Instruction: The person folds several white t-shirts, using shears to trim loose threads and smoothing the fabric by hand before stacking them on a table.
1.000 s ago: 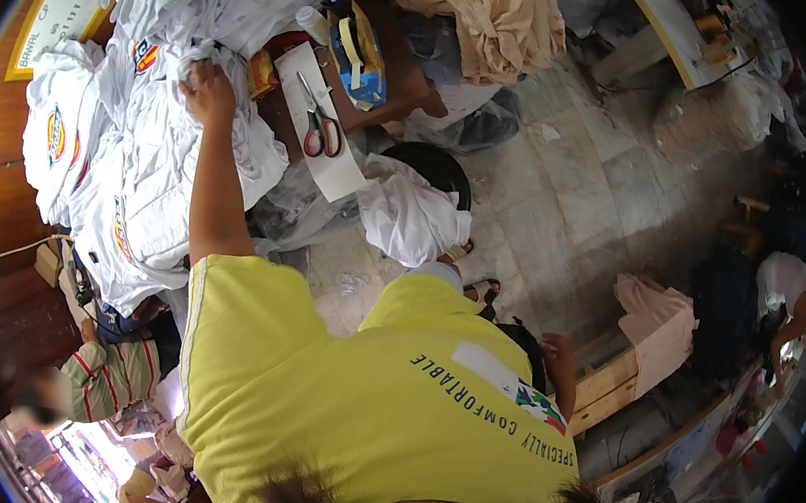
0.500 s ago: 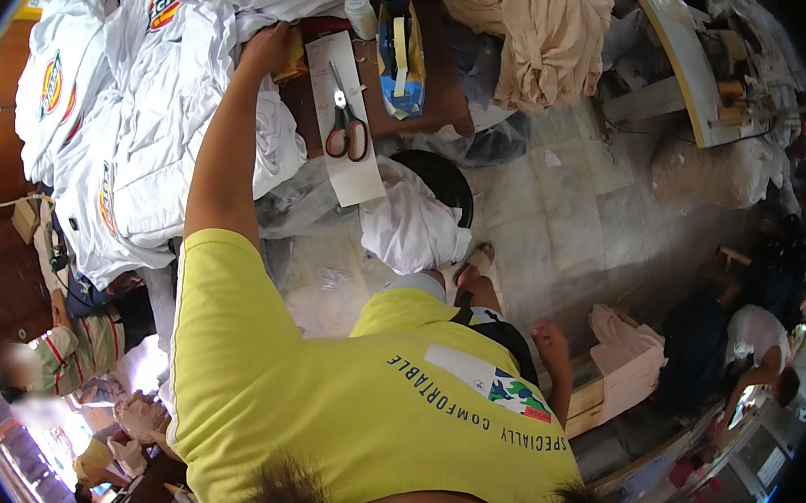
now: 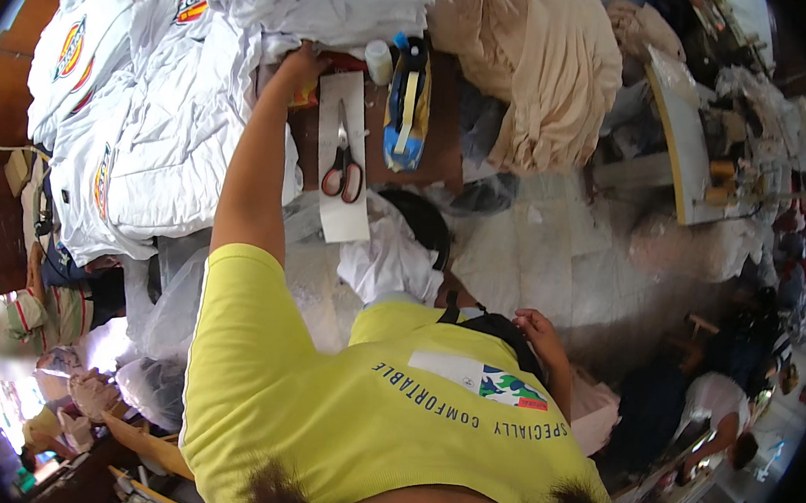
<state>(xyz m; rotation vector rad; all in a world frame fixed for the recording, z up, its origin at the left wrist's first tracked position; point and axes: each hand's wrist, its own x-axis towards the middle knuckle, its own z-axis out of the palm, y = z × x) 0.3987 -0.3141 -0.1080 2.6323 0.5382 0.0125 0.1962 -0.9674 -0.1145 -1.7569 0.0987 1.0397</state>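
My left arm stretches over the brown table [image 3: 445,135]. At its end, my left hand [image 3: 302,65] is against the edge of the piled white shirts [image 3: 151,119]; its fingers are mostly hidden, so I cannot tell what they grip. Beside that hand lies a red and yellow packet [image 3: 305,96]. Scissors [image 3: 343,172] with black and red handles rest on a white strip of card [image 3: 340,104]. Right of them stand a white thread spool [image 3: 377,61] and a tape dispenser [image 3: 407,108]. My right hand [image 3: 539,335] is at my waist beside a black bag [image 3: 501,332], fingers apart and holding nothing visible.
Beige cloth [image 3: 535,62] hangs over the far side of the table. Below the front edge, white cloth [image 3: 388,255] lies over a black round tub [image 3: 423,224]. A sewing machine table [image 3: 676,146] stands to the right. Other people sit at the far left and right.
The view has shifted, so the table things sit lower in it. My right hand has come closer to the black bag. My left hand stays beside the packet and shirts.
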